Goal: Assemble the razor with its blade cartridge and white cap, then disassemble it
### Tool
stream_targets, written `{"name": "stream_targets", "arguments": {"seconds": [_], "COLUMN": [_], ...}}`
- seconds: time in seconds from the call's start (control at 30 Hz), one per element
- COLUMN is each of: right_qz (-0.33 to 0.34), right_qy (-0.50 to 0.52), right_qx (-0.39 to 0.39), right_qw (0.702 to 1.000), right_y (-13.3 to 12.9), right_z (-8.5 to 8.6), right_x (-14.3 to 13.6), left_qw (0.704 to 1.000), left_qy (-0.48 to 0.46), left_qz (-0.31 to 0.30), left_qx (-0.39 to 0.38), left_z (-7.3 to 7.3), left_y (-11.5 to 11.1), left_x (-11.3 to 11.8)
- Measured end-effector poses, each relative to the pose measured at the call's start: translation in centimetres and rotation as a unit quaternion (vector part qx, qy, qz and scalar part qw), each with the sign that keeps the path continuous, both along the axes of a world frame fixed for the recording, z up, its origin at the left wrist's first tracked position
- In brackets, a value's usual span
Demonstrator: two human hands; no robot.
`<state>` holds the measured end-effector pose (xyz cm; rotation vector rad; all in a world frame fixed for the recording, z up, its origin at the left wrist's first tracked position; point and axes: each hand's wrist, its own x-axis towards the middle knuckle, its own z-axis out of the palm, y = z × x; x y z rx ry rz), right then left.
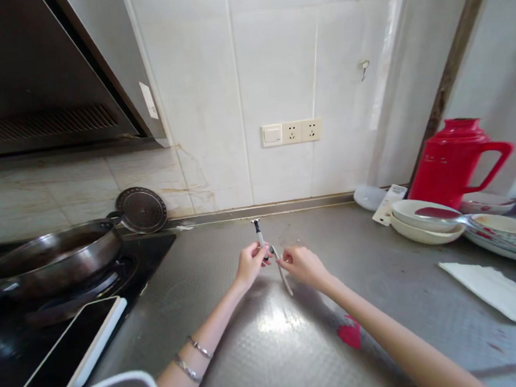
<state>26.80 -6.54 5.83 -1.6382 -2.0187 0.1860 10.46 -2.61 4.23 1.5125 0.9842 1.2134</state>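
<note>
My left hand (pixel 250 265) is closed around a slim black-and-grey tool (pixel 259 234) with a small T-shaped silver head pointing up; its exact kind is too small to tell. Close beside it, my right hand (pixel 304 265) is closed, fingers pinched on a thin pale strip (pixel 286 281) that slants down toward the counter. A small dark round end shows at the strip's top, between the two hands. Both hands are over the middle of the metal counter (pixel 229 352). The fingers partly hide what they hold.
At left, a steel pan (pixel 55 257) sits on the black hob, with a phone (pixel 62 358) and white cable (pixel 120 378) nearer me. Right, a red thermos (pixel 445 166), stacked bowls (pixel 423 233), plates (pixel 515 239) and a white paper sheet (pixel 507 295).
</note>
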Motion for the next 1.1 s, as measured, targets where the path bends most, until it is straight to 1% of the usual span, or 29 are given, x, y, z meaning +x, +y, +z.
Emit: {"name": "stream_targets", "arguments": {"seconds": [0.1, 0.2, 0.37, 0.47, 0.53, 0.6, 0.67, 0.73, 0.8, 0.9, 1.0, 1.1], "right_qz": [-0.027, -0.015, -0.001, 0.004, -0.004, -0.025, -0.047, -0.048, -0.028, 0.03, 0.085, 0.108], "right_qy": [-0.15, -0.225, -0.249, -0.249, -0.241, -0.214, -0.166, -0.095, -0.013, 0.066, 0.079, 0.065], "right_qx": [-0.041, -0.055, -0.069, -0.068, -0.054, -0.025, 0.014, 0.048, 0.077, 0.148, 0.221, 0.252], "right_qw": [0.987, 0.973, 0.966, 0.966, 0.969, 0.976, 0.985, 0.993, 0.997, 0.986, 0.968, 0.96], "right_y": [-0.7, -0.9, -1.0, -0.9, -0.7, -0.2, 0.6, 1.5, 2.4, 3.0, 2.7, 2.1], "right_z": [-0.1, -0.3, -1.0, -0.9, -0.3, 0.4, 1.0, 1.3, 1.4, 1.2, 1.4, 2.2], "right_x": [-1.0, -2.0, -2.7, -2.4, -1.8, -0.7, 0.8, 2.3, 3.8, 5.4, 6.0, 5.9], "left_qw": [1.0, 1.0, 1.0, 0.999, 0.999, 0.999, 0.999, 0.997, 0.996, 0.995, 0.995, 0.995], "left_qy": [0.006, 0.011, 0.023, 0.03, 0.031, 0.026, 0.022, 0.027, 0.039, 0.043, 0.029, 0.003], "left_qz": [0.01, 0.01, 0.003, 0.007, 0.014, 0.021, 0.026, 0.03, 0.025, -0.005, -0.034, -0.044], "left_qx": [0.001, -0.001, -0.001, 0.007, 0.018, 0.028, 0.043, 0.063, 0.08, 0.086, 0.086, 0.089], "left_z": [-0.2, -0.3, -0.5, -0.5, -0.6, -0.6, -0.8, -1.0, -1.2, -1.3, -1.0, -0.7], "left_y": [0.1, 0.1, -0.2, -0.4, -0.5, -0.5, -0.5, -0.3, -0.2, -0.2, -0.4, -0.7], "left_x": [-0.2, -0.2, -0.1, 0.1, 0.1, 0.2, 0.1, 0.1, 0.0, -0.2, -0.1, 0.0]}}
